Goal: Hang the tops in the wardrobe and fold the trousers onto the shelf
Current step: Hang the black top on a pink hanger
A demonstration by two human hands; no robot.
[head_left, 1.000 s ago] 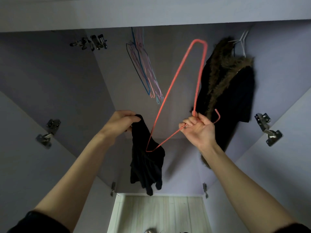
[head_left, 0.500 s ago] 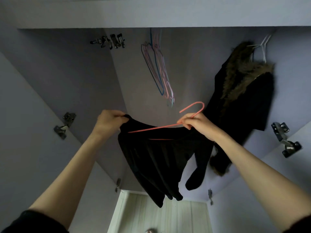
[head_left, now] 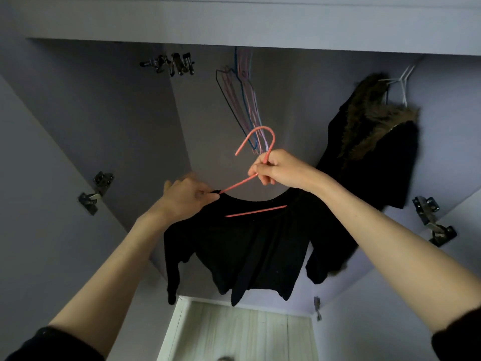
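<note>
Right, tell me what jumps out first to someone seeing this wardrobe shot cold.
First the pink hanger at centre, its hook raised: the right hand grips its neck while the left hand pinches the collar of the black top draped on it. Next, the dark fur-trimmed coat hanging at upper right, and the empty coloured hangers above the hands.

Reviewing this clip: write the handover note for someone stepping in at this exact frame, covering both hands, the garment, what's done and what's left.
Left hand: pinches the black top at its neckline, by the hanger's shoulder.
Right hand: grips the pink hanger just below its hook.
The top is threaded on the hanger, held up in front of the open wardrobe, not yet on the rail.
Inside: empty wire hangers at centre, fur-trimmed black coat hanging at right.
Left: settle the shoulder, hook the hanger onto the rail. No trousers or shelf in view.
</note>
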